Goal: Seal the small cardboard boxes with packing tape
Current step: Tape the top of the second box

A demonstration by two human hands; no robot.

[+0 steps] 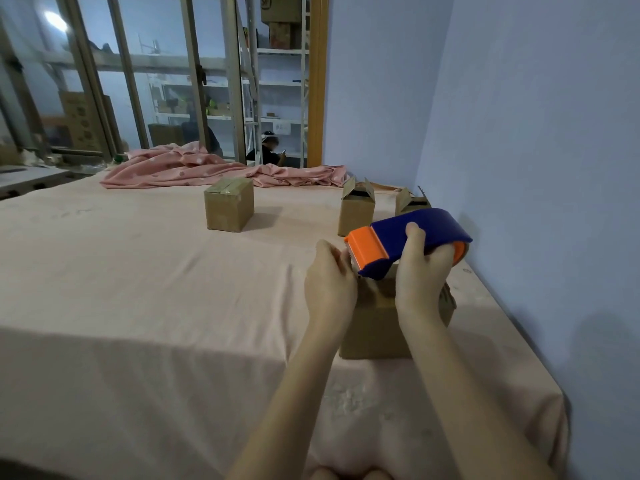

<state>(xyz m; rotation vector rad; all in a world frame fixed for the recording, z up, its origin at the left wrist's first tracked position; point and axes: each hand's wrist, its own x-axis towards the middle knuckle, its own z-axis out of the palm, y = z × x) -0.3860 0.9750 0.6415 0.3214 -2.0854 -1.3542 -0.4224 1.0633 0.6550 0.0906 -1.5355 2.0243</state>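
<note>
A small cardboard box stands on the pink-covered table near its right side, mostly hidden behind my hands. My right hand grips a blue and orange tape dispenser held over the box top. My left hand is at the box's left top edge, its fingers at the dispenser's orange end; whether they pinch the tape is hidden. A taped box stands farther back at the middle. Two boxes with raised flaps, one and another, stand behind the dispenser.
A crumpled pink cloth lies along the table's far edge. A blue wall runs close along the right side. The table is draped in a pink sheet. Behind glass are shelves and a seated person.
</note>
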